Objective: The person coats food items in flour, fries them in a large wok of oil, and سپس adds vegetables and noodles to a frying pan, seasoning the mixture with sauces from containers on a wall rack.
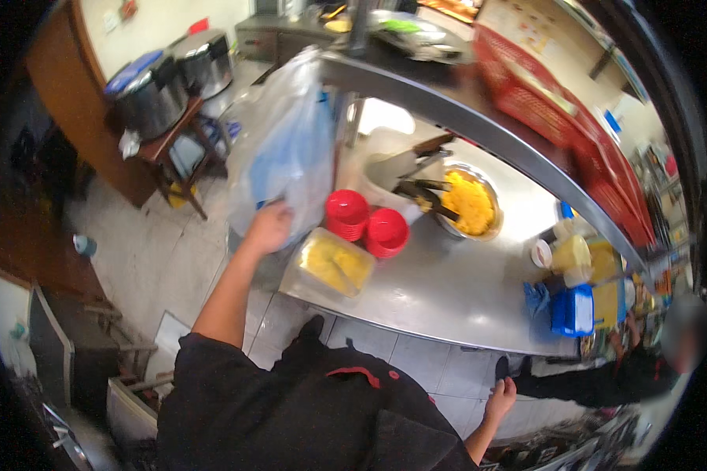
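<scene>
My left hand (269,226) is at the lower part of a hanging translucent plastic bag (288,153) with something blue in it; whether the fingers grip it is blurred. Just right of the bag, two stacks of red bowls (347,212) stand on the steel table (436,300). Nearer the front edge is a clear plastic container (336,263) of yellow food with a utensil in it. My right hand (502,395) hangs low beside my body, its fingers bent together, away from the table. Behind the bowls, a metal bowl of yellow food (470,203) sits beside a white tub (386,171) with dark-handled utensils.
A steel shelf rail (483,123) crosses above the table, with red plastic baskets (542,112) on the shelf. A blue box (572,312) and bottles stand at the table's right end. Another person (601,380) is at the far right. Large metal pots (153,97) stand at the left.
</scene>
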A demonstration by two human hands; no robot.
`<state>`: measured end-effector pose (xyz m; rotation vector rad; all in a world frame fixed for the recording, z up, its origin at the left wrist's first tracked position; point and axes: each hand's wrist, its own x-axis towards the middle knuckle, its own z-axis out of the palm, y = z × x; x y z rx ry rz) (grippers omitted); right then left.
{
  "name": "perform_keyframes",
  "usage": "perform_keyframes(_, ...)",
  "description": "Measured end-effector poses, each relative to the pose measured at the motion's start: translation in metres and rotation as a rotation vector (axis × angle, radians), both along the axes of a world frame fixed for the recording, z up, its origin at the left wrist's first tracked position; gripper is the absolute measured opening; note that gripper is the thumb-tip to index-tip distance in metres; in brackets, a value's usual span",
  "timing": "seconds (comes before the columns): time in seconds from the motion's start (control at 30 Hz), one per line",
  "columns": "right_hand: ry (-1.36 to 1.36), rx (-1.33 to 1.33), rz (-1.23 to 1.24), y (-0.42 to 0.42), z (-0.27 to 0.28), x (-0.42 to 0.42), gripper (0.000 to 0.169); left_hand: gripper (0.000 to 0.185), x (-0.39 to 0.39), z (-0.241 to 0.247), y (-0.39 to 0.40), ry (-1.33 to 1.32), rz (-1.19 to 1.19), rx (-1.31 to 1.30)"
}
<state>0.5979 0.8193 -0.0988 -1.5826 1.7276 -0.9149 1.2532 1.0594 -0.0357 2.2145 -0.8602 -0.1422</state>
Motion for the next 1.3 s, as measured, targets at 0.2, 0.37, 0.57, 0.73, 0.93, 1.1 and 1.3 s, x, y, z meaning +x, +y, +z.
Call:
perform_keyframes(0.2,0.044,-0.043,0.231,-0.017,0.056,0.123,0.034,0.021,0.012,0.035,0.033,-0.301,0.064,-0.499)
perform_keyframes(0.37,0.267,0.020,0.401,-0.033,0.094,0.194,0.030,0.020,0.153,-0.006,0.074,0.279,0.238,-0.660)
perform_keyframes(0.57,0.327,-0.089,0.525,-0.034,0.117,0.251,0.027,0.048,0.208,-0.030,0.005,0.236,-0.219,-0.196)
perform_keyframes(0.73,0.411,-0.024,0.508,-0.026,0.108,0.226,0.026,0.067,0.217,-0.017,0.000,0.215,-0.317,0.478)
perform_keyframes(0.93,0.383,0.074,0.353,-0.007,0.083,0.171,0.026,0.049,0.187,0.049,0.074,0.072,-0.241,0.598)
perform_keyframes(1.1,0.101,0.195,0.301,-0.022,0.075,0.192,0.025,0.032,0.204,0.067,0.044,0.294,-0.285,-0.110)
perform_keyframes(1.3,-0.052,0.020,0.493,-0.014,0.131,0.313,0.025,0.031,0.226,0.013,-0.043,0.802,-0.441,0.002)
